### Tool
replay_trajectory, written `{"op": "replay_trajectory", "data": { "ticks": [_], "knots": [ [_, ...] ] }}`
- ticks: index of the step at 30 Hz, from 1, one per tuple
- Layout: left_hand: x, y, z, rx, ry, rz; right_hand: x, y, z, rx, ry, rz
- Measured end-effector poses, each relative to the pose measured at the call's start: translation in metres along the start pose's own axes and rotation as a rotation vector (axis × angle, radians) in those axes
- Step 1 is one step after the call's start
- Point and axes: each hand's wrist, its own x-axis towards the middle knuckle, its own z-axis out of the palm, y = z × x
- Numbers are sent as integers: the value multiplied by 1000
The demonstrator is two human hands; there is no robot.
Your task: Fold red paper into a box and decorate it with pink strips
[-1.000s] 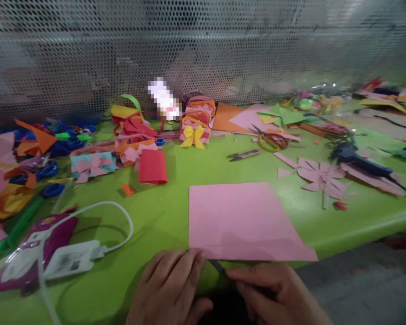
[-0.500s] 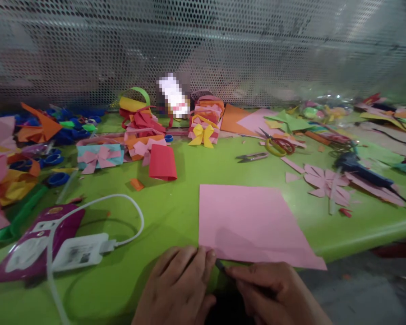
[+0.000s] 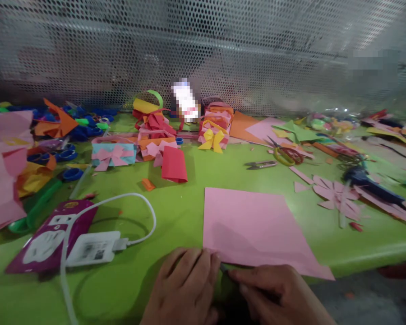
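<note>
A sheet of pink paper (image 3: 248, 225) lies flat near the front of the green table. Its near left corner is under the fingertips of my left hand (image 3: 186, 282), whose fingers lie side by side, stretched forward; the thumb is mostly hidden. Just right of it, my right hand (image 3: 277, 289) is closed around a thin dark tool (image 3: 223, 268). Only the tool's tip shows, at the paper's near edge, and I cannot make out its kind. The lower parts of both hands are cut off by the frame.
Snips (image 3: 261, 164), scissors (image 3: 287, 155), a cut pink paper flower (image 3: 336, 194) and a glue gun (image 3: 374, 185) lie to the right. Paper bags with bows (image 3: 113, 155) stand behind. A white cable (image 3: 152, 216) and a purple packet (image 3: 56, 239) are left. A perforated metal panel (image 3: 122, 54) closes the back.
The whole view has shifted slightly, so things on the table appear farther right. Both hands keep nearly the same place at the paper's near edge.
</note>
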Motion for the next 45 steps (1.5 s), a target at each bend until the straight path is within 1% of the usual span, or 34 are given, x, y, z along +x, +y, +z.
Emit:
{"op": "replay_trajectory", "data": {
  "ticks": [2,3,5,8,11,14,21,25,27,30,32,33,37,39,40,42,44,45],
  "knots": [
    [1,-4,-3,-1,34,5,0,-1,-1,18,-12,2],
    [2,-7,-5,-1,25,-3,-1,-1,-1,20,-5,3],
    [4,-14,-13,-24,-41,-24,-2,1,-1,7,29,8],
    [7,-23,-24,-124,-171,-58,-3,4,0,-24,69,6],
    [10,-29,-29,-209,-229,-79,-4,3,-1,-52,64,-34],
    [11,-31,-28,-243,-269,-82,-4,0,0,-79,51,-82],
    [9,-32,-25,-276,-262,-69,0,-5,5,-112,35,-124],
    [10,-32,-27,-305,-240,-84,1,-10,5,-150,16,-146],
    [10,-33,-29,-317,-242,-66,2,-13,4,-173,-12,-163],
    [11,-34,-32,-310,-296,-39,3,-16,1,-197,-54,-267],
    [10,-36,-33,-300,-330,-45,5,-18,0,-195,-75,-339],
    [9,-37,-32,-296,-329,-44,6,-19,-1,-190,-82,-359],
    [7,-44,-27,-297,-263,-10,11,-20,0,-187,-93,-412],
    [6,-48,-24,-284,-248,-12,12,-19,0,-172,-124,-444],
    [6,-50,-24,-269,-241,-6,12,-18,-1,-152,-145,-443],
    [6,-52,-24,-217,-227,16,6,-13,-6,-109,-205,-395],
    [7,-51,-25,-138,-237,21,-4,-6,-21,-65,-273,-307],
    [8,-50,-26,-95,-243,20,-9,-1,-33,-34,-291,-260]
  ]
}}
